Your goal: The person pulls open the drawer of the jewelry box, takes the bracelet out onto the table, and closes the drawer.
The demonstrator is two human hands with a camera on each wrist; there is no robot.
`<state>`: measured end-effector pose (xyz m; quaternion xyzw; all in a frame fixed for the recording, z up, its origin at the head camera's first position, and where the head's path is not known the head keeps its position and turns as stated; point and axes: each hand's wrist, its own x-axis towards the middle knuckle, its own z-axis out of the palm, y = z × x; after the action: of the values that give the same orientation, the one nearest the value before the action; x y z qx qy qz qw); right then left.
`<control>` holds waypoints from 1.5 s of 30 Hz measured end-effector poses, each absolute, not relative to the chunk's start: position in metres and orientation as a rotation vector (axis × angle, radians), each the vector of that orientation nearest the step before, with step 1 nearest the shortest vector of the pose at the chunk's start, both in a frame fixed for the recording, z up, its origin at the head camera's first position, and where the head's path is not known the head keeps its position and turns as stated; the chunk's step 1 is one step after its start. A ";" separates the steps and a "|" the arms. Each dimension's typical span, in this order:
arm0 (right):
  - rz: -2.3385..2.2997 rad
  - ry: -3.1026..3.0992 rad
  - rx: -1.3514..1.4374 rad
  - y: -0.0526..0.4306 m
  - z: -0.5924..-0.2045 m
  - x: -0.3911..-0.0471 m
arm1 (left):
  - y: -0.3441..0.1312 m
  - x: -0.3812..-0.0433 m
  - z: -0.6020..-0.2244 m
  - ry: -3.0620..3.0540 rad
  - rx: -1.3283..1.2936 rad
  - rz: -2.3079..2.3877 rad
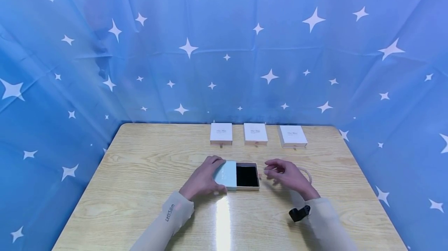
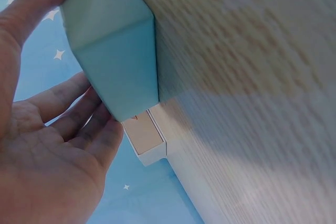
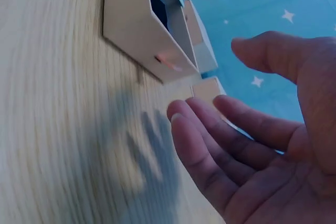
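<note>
A light blue drawer box [image 1: 229, 173] lies on the table with its tray [image 1: 258, 177] slid partly out to the right, showing a black lining [image 1: 246, 176]. My left hand [image 1: 205, 179] grips the blue sleeve from its left end, thumb on the near side and fingers on the far side. The left wrist view shows the thumb and fingertips against the blue cover [image 2: 118, 61]. Just right of the tray, my right hand [image 1: 285, 173] hovers with relaxed fingers, holding nothing. In the right wrist view a small tab [image 3: 158, 59] sits on the tray's front.
Three white boxes stand in a row at the back: left [image 1: 221, 133], middle [image 1: 255, 133] and right [image 1: 293, 136]. A black device [image 1: 299, 213] is strapped at the right wrist. Behind the wooden table [image 1: 140, 165] hangs a blue star-patterned curtain [image 1: 224, 68].
</note>
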<state>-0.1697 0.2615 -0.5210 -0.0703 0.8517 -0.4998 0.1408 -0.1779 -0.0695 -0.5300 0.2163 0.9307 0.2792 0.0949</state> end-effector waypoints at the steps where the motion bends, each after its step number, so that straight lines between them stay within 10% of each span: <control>1: -1.453 2.439 -0.190 0.259 -0.522 -0.170 | -0.069 -0.178 -0.530 2.759 0.641 0.828; 45: -1.412 2.258 -0.089 0.208 -0.540 -0.174 | -0.070 -0.178 -0.531 2.767 0.650 0.833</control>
<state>-0.1745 0.2076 -0.5396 -0.0324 0.8235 -0.5149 0.2362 -0.1779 -0.0701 -0.5313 0.2184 0.9305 0.2800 0.0897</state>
